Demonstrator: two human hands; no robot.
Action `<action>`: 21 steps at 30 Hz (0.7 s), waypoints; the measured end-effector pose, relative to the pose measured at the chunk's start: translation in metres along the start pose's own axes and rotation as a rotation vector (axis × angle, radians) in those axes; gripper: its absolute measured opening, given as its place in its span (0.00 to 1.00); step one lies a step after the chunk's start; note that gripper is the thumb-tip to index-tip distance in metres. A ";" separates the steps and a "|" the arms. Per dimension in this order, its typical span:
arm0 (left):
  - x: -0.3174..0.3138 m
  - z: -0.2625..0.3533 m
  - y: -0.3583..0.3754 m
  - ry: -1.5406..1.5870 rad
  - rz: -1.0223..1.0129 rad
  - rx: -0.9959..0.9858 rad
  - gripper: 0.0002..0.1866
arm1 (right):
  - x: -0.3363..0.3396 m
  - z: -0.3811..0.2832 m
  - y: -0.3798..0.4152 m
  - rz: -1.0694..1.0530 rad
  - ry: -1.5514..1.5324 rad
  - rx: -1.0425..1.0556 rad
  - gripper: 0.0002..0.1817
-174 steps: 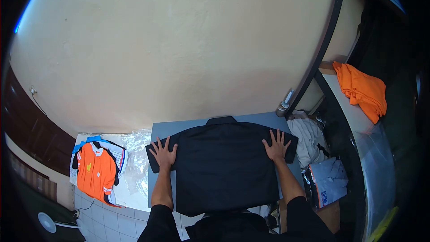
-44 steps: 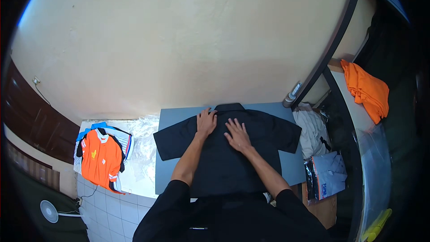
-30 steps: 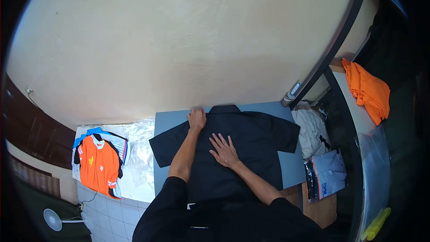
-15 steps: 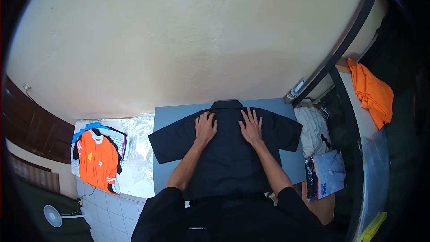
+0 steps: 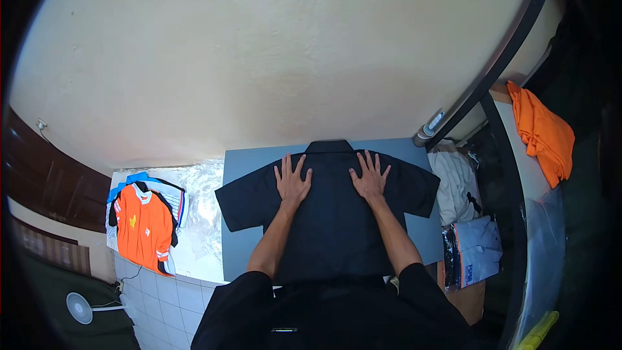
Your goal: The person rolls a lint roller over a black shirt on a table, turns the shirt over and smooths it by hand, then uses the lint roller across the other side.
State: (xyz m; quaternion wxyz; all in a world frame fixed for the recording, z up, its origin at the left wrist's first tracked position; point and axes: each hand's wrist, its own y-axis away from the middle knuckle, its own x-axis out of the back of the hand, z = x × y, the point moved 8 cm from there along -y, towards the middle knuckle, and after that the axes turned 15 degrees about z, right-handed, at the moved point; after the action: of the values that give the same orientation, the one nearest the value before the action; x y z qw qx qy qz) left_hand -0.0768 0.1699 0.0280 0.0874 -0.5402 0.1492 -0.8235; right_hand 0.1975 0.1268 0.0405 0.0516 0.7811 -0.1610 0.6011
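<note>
Black shirt (image 5: pixel 337 227) lies flat on the grey tabletop (image 5: pixel 249 159); left hand (image 5: pixel 293 186) and right hand (image 5: pixel 370 185) rest either side below its collar (image 5: pixel 329 147), fingers apart; light, even outward pressure should avoid creases.

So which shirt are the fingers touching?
The black shirt, spread flat on the grey board; the orange jersey at left and bagged grey garment at right are untouched.

Black top (image 5: pixel 337 314) at bottom centre, wide short sleeves (image 5: pixel 240 298) lower left and lower right, small pale bar (image 5: pixel 284 330) near the bottom edge, bare forearms (image 5: pixel 272 240), bare hands (image 5: pixel 293 186)
</note>
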 end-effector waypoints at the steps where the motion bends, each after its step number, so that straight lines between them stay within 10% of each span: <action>1: 0.000 0.000 -0.001 0.007 -0.004 0.015 0.34 | 0.001 0.000 0.000 0.010 -0.010 -0.024 0.40; 12: 0.030 0.063 -0.040 0.332 0.190 -0.214 0.12 | 0.031 -0.016 -0.030 0.490 -0.507 0.020 0.11; 21: -0.052 0.143 -0.074 0.118 0.096 -0.563 0.10 | 0.004 -0.023 -0.029 0.460 -0.451 0.133 0.15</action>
State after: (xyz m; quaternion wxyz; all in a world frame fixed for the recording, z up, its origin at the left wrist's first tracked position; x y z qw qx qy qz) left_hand 0.0759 0.2336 0.0617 -0.0361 -0.4866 0.4022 -0.7747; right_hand 0.1861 0.1598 0.0535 -0.1737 0.8392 -0.3011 0.4182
